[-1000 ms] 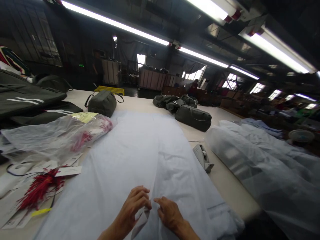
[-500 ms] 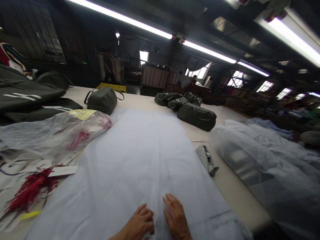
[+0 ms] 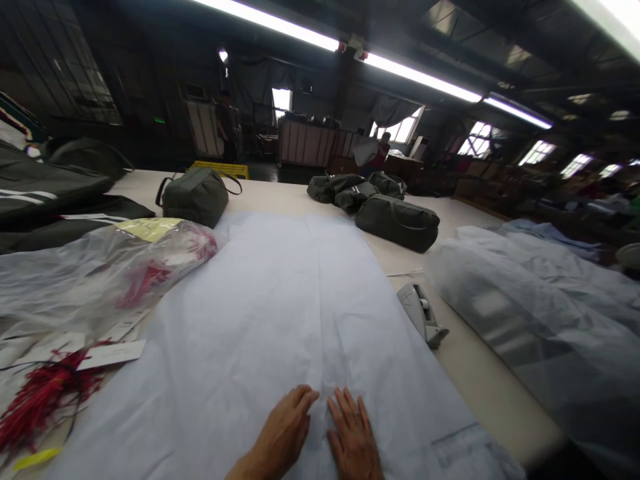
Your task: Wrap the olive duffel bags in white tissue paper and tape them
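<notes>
A large whitish sheet (image 3: 250,320), thin and slightly wrinkled, lies over the table with a long crease up its middle. At the near end my left hand (image 3: 286,427) is beside this crease, fingers drawn together and seeming to pinch the sheet; the fingertips are partly hidden. My right hand (image 3: 354,433) lies flat on the sheet just right of the crease, fingers a little apart and holding nothing. A faint printed patch shows on the sheet's lower right corner.
Left are a clear plastic bag (image 3: 100,273), red strings (image 3: 45,393) with white tags, and dark green bags (image 3: 45,180). More green bags (image 3: 195,197) (image 3: 397,222) stand at the far end. A grey tape dispenser (image 3: 420,313) and piled translucent plastic (image 3: 520,313) are right.
My left hand has moved slightly up and its fingers have drawn together by the crease. My right hand has flattened onto the sheet. The view has shifted slightly.
</notes>
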A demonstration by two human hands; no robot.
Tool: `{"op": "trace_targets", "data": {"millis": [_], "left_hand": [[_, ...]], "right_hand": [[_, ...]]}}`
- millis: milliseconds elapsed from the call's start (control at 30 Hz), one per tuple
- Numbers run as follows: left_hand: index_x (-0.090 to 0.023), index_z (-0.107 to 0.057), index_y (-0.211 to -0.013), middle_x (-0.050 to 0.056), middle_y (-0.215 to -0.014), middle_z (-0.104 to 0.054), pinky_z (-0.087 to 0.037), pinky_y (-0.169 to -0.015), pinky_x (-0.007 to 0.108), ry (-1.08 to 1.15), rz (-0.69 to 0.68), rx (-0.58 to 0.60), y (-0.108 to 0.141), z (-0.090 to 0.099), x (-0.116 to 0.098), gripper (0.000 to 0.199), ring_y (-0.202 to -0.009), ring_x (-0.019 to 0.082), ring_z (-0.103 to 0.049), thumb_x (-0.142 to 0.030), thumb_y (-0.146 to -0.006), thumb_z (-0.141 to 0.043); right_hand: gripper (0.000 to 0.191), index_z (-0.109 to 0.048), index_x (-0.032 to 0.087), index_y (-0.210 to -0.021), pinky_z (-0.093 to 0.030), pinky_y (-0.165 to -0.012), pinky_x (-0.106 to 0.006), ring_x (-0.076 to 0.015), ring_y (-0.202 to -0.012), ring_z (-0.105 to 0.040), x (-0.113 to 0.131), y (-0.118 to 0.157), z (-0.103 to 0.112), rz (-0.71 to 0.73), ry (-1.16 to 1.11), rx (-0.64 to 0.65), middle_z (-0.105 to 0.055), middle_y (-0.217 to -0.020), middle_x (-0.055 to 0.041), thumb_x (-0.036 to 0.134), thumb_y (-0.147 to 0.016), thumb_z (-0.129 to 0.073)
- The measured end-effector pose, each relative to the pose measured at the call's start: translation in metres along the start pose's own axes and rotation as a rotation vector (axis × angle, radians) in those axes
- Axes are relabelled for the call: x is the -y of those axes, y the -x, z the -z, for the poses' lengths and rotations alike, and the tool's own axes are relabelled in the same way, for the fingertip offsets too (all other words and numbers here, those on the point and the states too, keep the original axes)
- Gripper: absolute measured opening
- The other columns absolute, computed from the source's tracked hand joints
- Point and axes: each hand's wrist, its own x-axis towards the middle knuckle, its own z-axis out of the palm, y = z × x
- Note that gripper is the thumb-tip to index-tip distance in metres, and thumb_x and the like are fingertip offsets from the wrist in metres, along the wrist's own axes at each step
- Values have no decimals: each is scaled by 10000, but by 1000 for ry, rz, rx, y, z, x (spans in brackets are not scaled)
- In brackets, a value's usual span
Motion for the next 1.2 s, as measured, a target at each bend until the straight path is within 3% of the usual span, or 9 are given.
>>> {"op": "trace_targets", "data": {"millis": [100,233,400,600,700,867,1000,1133,1200], "left_hand": [[-179,-317,-1463,95,-1467,-476,-405,-1056,430,-294,49,-217,-12,-19,9,637,-1334,245,-441,-214,-845,-467],[-134,-314,-1480,90,-1512,-418,-251,-1132,467,-508,16,-360,-14,-41,15,674,-1449,241,-238,-368,-868,-472],[-148,-357,-1467,71,-1532,-387,-147,-1169,470,-553,14,-352,-12,-37,10,658,-1476,237,-153,-463,-896,-437],[-135,-307,-1491,71,-1529,-391,-158,-1176,441,-547,35,-334,-11,-27,7,686,-1466,222,-188,-515,-928,-400],[-127,-239,-1513,79,-1520,-406,-171,-1179,416,-531,60,-330,-8,-24,9,727,-1454,213,-224,-539,-934,-393],[-127,-143,-1531,85,-1516,-411,-226,-1165,438,-491,127,-260,-4,-18,11,708,-1442,217,-260,-476,-958,-370],[-123,-130,-1532,89,-1523,-399,-237,-1157,448,-488,122,-218,-4,-20,7,712,-1439,221,-267,-483,-960,-355],[-141,-188,-1526,82,-1538,-373,-179,-1174,453,-512,103,-211,-3,-28,2,676,-1444,216,-258,-485,-964,-337],[-167,-224,-1521,80,-1543,-364,-125,-1185,466,-526,81,-208,-1,-32,2,663,-1448,219,-250,-486,-955,-355]], "right_hand": [[576,-361,275,-1472,-392,-1083,-426,-248,-1281,-527,-1,0,-6,23,29,-81,-523,-1428,-24,303,-913,-493],[558,-384,287,-1460,-355,-1108,-431,-236,-1242,-560,6,0,-25,-22,46,-187,-580,-1372,-12,279,-908,-467],[652,-318,290,-1493,-235,-1176,-486,-240,-1388,-395,30,-1,-40,-166,78,-194,-557,-1395,-19,167,-865,-444],[722,-266,199,-1517,-130,-1223,-486,-204,-1472,-189,34,0,-36,-150,119,-213,-595,-1350,-72,161,-822,-459],[708,-273,168,-1512,-89,-1233,-464,-195,-1463,-220,29,4,-32,-115,104,-226,-609,-1334,-80,160,-823,-433],[658,-340,168,-1481,-139,-1217,-493,-227,-1430,-315,32,17,-24,-3,-9,-192,-579,-1373,-62,121,-827,-382],[672,-296,181,-1502,-151,-1211,-493,-245,-1399,-375,40,18,-24,-58,-47,-157,-510,-1435,-64,111,-837,-358],[717,-210,223,-1530,-271,-1169,-483,-261,-1325,-481,44,14,-21,-104,-100,-105,-502,-1440,-48,135,-838,-378],[702,-217,248,-1528,-375,-1110,-474,-271,-1281,-527,33,12,-10,-95,-142,-70,-529,-1420,-40,180,-859,-418]]}}
